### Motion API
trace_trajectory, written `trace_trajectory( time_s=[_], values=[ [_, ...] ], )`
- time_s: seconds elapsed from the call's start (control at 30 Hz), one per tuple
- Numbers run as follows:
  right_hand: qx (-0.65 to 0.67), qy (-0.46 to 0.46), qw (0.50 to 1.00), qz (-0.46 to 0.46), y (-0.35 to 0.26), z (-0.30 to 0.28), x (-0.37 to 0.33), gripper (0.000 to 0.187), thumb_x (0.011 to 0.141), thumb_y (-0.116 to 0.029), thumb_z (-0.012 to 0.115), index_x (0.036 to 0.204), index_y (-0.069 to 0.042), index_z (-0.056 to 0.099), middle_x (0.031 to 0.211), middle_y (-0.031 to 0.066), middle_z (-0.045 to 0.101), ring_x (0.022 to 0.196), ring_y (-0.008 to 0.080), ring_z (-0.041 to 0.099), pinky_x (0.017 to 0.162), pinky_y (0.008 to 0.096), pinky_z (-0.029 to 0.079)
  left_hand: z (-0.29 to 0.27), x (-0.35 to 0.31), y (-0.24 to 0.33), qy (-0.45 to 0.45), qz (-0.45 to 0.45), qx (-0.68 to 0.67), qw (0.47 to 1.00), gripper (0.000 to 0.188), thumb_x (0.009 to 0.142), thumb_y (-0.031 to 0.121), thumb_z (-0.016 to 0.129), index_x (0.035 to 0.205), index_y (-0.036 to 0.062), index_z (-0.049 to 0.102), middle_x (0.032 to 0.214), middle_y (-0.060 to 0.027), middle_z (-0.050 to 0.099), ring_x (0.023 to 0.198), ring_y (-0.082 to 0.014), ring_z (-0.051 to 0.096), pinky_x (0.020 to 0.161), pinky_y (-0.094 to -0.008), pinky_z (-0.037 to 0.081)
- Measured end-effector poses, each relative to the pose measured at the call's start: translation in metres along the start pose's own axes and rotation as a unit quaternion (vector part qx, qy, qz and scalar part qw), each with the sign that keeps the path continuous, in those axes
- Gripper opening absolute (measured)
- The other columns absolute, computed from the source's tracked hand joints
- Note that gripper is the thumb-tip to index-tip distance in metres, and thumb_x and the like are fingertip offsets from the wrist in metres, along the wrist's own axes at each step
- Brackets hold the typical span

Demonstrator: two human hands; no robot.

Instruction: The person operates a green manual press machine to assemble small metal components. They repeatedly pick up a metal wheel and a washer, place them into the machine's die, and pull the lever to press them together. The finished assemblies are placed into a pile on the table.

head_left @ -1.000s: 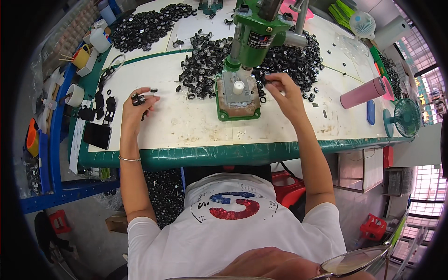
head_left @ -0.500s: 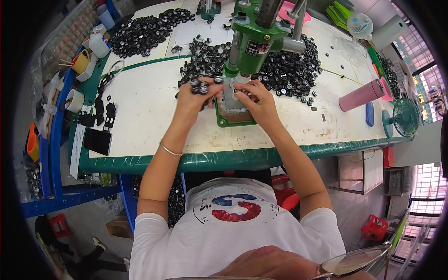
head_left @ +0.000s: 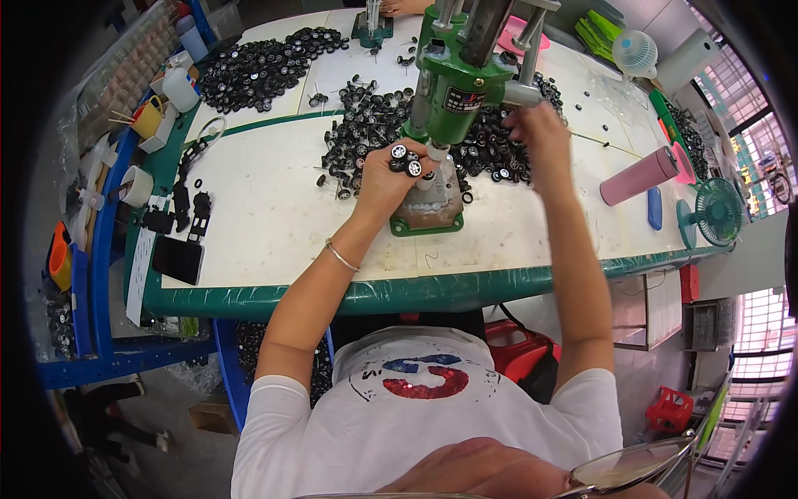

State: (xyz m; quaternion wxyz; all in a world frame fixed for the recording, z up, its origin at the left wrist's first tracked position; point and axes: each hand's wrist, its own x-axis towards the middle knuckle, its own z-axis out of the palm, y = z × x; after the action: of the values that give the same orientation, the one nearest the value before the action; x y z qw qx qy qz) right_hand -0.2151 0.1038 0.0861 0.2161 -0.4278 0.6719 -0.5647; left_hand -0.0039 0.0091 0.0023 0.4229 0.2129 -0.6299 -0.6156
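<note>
Black wheels (head_left: 413, 169) in left hand (head_left: 383, 180), at green press (head_left: 455, 123).

Small black wheels (head_left: 406, 160) with silver faces sit bunched in the left fingers (head_left: 421, 149), beside the upright green press (head_left: 457, 116)

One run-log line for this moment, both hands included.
left hand: holding wheels at green press | right hand: blurred, beside press's metal bar, contact unclear | loose wheels: heaped on table
</note>
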Motion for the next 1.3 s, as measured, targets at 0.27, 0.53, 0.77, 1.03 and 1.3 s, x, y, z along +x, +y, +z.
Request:
trace_trajectory(
  time_s=[0.27, 0.53, 0.77, 1.03, 1.3],
  values=[
    [0.343, -0.108, 0.927, -0.109, -0.138, 0.023, 0.103, 0.023, 0.097, -0.027, 0.053, 0.092, -0.006, 0.059, 0.068, -0.0014, 0.055, 0.055, 0.0049, 0.049, 0.045, 0.0202, 0.039, -0.011, -0.001, -0.009, 0.002, 0.059, 0.001, 0.998, 0.015, 0.073, 0.005, 0.077, 0.084, -0.0007, 0.070, 0.083, -0.0004, 0.067, 0.071, -0.0077, 0.059, 0.065, -0.0222, 0.047],
    [0.285, 0.063, 0.933, -0.212, -0.146, 0.022, 0.099, 0.025, 0.089, -0.032, 0.064, 0.079, -0.012, 0.054, 0.057, -0.0099, 0.038, 0.040, 0.0010, 0.027, 0.036, 0.0183, 0.016, -0.008, 0.004, -0.005, -0.038, 0.040, 0.020, 0.998, 0.014, 0.073, -0.001, 0.074, 0.086, -0.0014, 0.070, 0.087, -0.0052, 0.068, 0.078, -0.0110, 0.060, 0.072, -0.0246, 0.047],
    [0.389, -0.036, 0.873, -0.292, -0.136, 0.008, 0.063, 0.027, 0.090, -0.030, 0.060, 0.074, -0.014, 0.046, 0.054, -0.0101, 0.031, 0.039, 0.0008, 0.023, 0.034, 0.0189, 0.016, -0.008, 0.003, -0.009, -0.023, 0.049, 0.044, 0.998, 0.015, 0.074, 0.007, 0.078, 0.085, 0.0009, 0.070, 0.084, -0.0004, 0.068, 0.074, -0.0074, 0.060, 0.068, -0.0227, 0.047],
    [0.273, 0.055, 0.809, -0.518, -0.125, 0.020, 0.004, 0.036, 0.094, -0.030, 0.052, 0.066, -0.016, 0.034, 0.052, -0.0072, 0.024, 0.039, 0.0035, 0.016, 0.035, 0.0219, 0.013, -0.002, -0.001, -0.004, -0.022, 0.046, 0.039, 0.998, 0.016, 0.075, 0.008, 0.077, 0.088, 0.0003, 0.070, 0.086, -0.0006, 0.068, 0.072, -0.0072, 0.060, 0.065, -0.0217, 0.048],
    [0.266, 0.049, 0.887, -0.373, -0.137, 0.021, 0.028, 0.032, 0.092, -0.027, 0.057, 0.067, -0.016, 0.040, 0.052, -0.0101, 0.028, 0.039, 0.0023, 0.020, 0.035, 0.0194, 0.015, -0.001, -0.004, -0.005, -0.018, -0.018, 0.040, 0.999, 0.021, 0.076, 0.013, 0.077, 0.093, 0.0038, 0.069, 0.081, 0.0008, 0.066, 0.072, -0.0054, 0.055, 0.066, -0.0223, 0.045]
  ],
)
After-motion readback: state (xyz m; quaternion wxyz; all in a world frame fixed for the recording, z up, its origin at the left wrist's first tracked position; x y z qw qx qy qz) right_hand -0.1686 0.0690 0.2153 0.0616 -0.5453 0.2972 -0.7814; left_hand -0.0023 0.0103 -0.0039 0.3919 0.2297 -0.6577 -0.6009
